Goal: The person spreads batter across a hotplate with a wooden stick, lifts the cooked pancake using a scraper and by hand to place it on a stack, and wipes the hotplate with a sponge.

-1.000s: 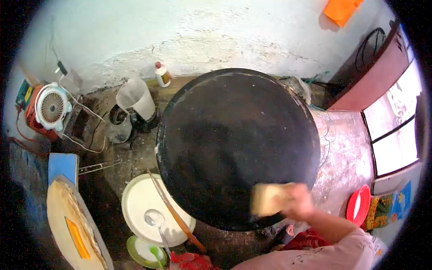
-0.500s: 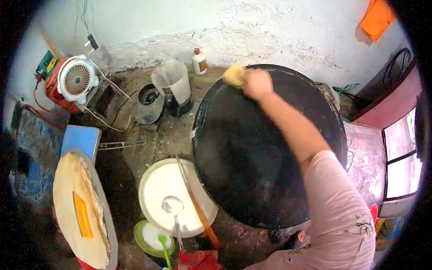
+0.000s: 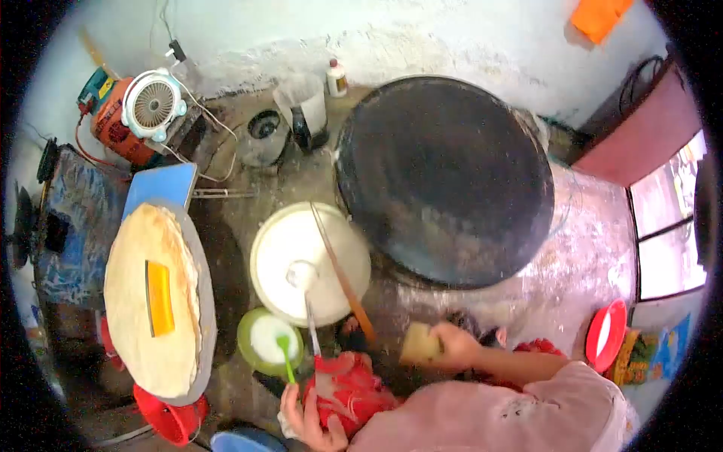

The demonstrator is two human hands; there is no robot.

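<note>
My right hand [image 3: 458, 348] is closed around a yellowish sponge-like pad [image 3: 420, 344], held in front of my body, away from the large round black griddle [image 3: 448, 181]. My left hand [image 3: 307, 422] has its fingers apart, close to the handle end of a green spoon [image 3: 285, 348]. That spoon stands in a green bowl [image 3: 247, 343] holding something white. Behind it, a wide pale tub [image 3: 260, 290] contains white batter [image 3: 297, 237]. A metal ladle [image 3: 311, 320] dips into the batter, and a long wooden stick [image 3: 343, 279] lies across the tub.
To the left, a stack of flat pancakes [image 3: 139, 331] carries an orange-yellow scraper [image 3: 160, 297]. A blue board [image 3: 162, 184], a white fan [image 3: 154, 105], a clear jug [image 3: 305, 105] and a bottle [image 3: 337, 79] stand farther back. Red basins [image 3: 169, 422] sit low on both sides.
My right hand has come back from the griddle's far edge to near my body, still holding the pad. My left hand has come into view beside the green spoon. The camera view has shifted.
</note>
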